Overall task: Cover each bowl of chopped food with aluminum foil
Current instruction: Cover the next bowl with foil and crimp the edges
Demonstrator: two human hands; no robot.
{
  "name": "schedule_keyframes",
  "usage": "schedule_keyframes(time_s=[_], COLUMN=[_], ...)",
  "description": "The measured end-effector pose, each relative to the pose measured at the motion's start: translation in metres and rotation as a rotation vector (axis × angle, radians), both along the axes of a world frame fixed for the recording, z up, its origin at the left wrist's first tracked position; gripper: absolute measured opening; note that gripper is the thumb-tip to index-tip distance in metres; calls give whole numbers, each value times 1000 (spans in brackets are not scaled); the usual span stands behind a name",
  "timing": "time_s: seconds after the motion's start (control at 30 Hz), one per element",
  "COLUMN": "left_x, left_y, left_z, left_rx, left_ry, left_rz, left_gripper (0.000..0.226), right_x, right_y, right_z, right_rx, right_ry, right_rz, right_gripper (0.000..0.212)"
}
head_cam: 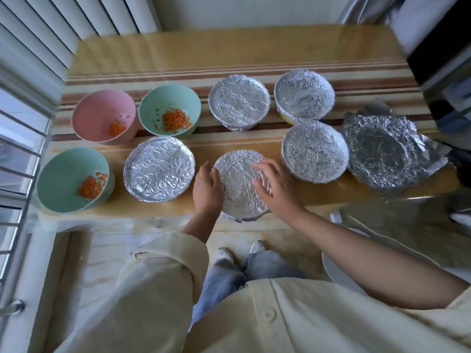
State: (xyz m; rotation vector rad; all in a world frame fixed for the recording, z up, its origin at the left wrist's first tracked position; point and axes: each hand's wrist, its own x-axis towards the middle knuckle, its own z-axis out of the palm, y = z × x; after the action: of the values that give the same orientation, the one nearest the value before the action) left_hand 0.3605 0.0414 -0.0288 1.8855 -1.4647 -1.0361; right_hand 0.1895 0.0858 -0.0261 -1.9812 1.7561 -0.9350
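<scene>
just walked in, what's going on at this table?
A person is fitting foil over the front-centre bowl, with the left hand and the right hand pressing it down around the rim. Four foil-covered bowls are already done. Three are open with chopped orange food: the pink bowl, the back green bowl and the front-left green bowl. A loose foil sheet lies at the right of the table.

Contents of five foil-covered bowls [239, 103] hidden (only wrinkled tops show), dark object [438, 47] cut by right edge
</scene>
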Motion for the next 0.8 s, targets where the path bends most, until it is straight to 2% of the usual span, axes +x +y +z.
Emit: schedule_keyframes(time_s=[0.1,0.17,0.23,0.3,0.4,0.47,0.53,0.63,0.8], left_x=[4,7,12,15,16,12,10,6,1], left_y=[13,27,41,54,68,72,74,74,71], left_z=[8,13,19,20,15,11,8,12,18], left_rx=[-235,-305,-237,-89,62,135,188,235,288], left_ry=[-154,-194,-152,-113,-49,49,123,235,252], left_rz=[-7,67,174,230,202,186,203,264,322], left_gripper=[28,14,9,20,33,36,38,22,24], right_x=[1,3,2,0,4,12,20,30,42], right_y=[6,13,18,21,23,24,26,24,14], right_z=[8,9,2,-7,-6,5,13,14,11], right_rx=[-60,-51,-5,59,89,51,22,23,82], right_ry=[138,219,287,356,440,429,425,439,403], right_rz=[274,427,491,468,485,503,468,392,354], right_gripper=[14,18,19,19,15,22,24,25,24])
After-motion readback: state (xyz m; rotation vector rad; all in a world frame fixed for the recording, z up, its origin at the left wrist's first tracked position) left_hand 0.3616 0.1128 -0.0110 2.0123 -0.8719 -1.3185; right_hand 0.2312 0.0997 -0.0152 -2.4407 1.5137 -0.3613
